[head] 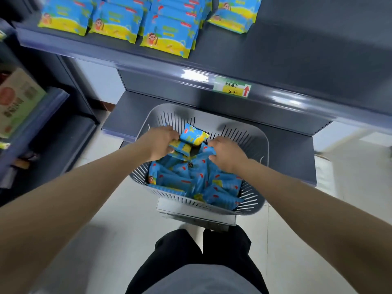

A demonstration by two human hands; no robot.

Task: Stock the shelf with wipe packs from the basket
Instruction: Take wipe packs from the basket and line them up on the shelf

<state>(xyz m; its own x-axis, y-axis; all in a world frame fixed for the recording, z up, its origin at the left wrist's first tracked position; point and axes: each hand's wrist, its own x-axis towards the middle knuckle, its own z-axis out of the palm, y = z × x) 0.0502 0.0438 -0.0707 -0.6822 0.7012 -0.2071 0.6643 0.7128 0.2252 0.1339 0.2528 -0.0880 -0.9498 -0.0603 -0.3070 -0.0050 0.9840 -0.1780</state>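
Note:
A grey slotted basket (250, 132) stands below the shelf and holds several blue and yellow wipe packs (186, 179). My left hand (159, 143) is inside it, shut on a small stack of wipe packs (192, 137) lifted above the pile. Just to the right, my right hand (227, 152) closes on the edge of another pack (209, 148) in the pile. On the dark grey shelf (275, 60) above, several matching packs (167, 32) lie in rows at the left and middle.
A price label (232, 89) with a red arrow is fixed to the shelf's front edge. The basket rests on a metal stand (197, 215). At the far left another shelf unit holds a cardboard box (17, 100). The shelf's right part is bare.

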